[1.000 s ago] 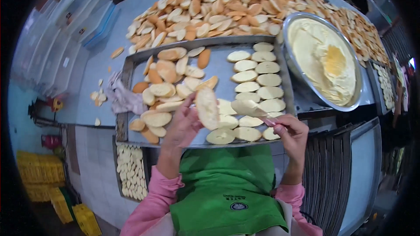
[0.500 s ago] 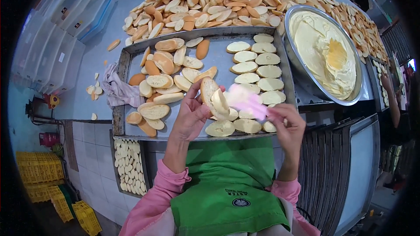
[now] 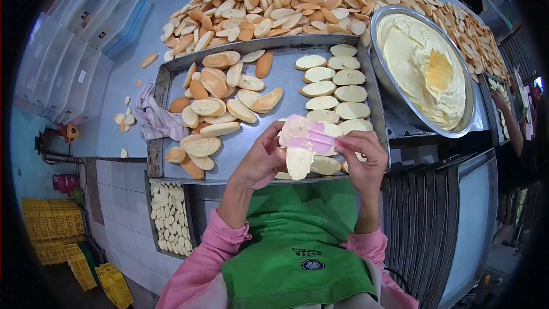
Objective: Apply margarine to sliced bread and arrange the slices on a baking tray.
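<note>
Left hand [image 3: 260, 162]: clasping a cream-smeared oval bread slice [image 3: 299, 166] above the grey metal tray [image 3: 289, 60]. Right hand [image 3: 365, 157]: gripping a flat pink spatula [image 3: 319, 139] across that slice. Coated: pale oval slices [image 3: 350, 93], tray's right. Uncoated: golden-crusted slices [image 3: 209, 107], tray's left.

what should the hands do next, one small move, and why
Probably one light stroke of the pink spatula along the bread slice, to spread the cream. The left hand holds the slice, and the right hand has the cream-smeared spatula over it. Cream coats the slice's near end; the spatula hides much of the rest.
</note>
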